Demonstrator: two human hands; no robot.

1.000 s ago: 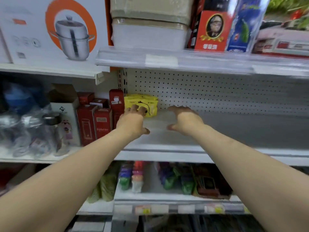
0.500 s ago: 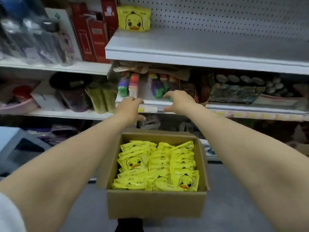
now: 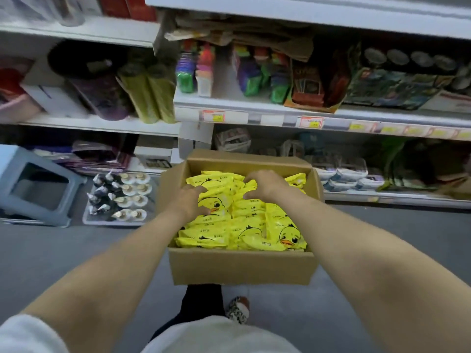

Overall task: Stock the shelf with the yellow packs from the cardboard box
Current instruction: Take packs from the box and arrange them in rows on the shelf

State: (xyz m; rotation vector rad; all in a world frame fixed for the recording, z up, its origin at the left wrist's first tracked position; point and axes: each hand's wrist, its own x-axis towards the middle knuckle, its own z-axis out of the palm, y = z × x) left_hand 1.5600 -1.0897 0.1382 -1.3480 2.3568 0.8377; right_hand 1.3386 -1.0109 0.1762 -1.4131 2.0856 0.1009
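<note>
Head view: the packs [image 3: 257,235] lie in rows in the open box [image 3: 239,266] before the shelves [image 3: 267,108], long sides running left to right. They are bright yellow, printed with a duck face. The left hand [image 3: 190,202] and right hand [image 3: 265,186] each curl their fingers around packs.

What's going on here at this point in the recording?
A person stands at store shelves over an open cardboard box full of yellow packs printed with a duck. Both hands are down inside it: the left hand grips packs near the box's left side, and the right hand grips packs further back. No pack has been lifted out yet.
</note>
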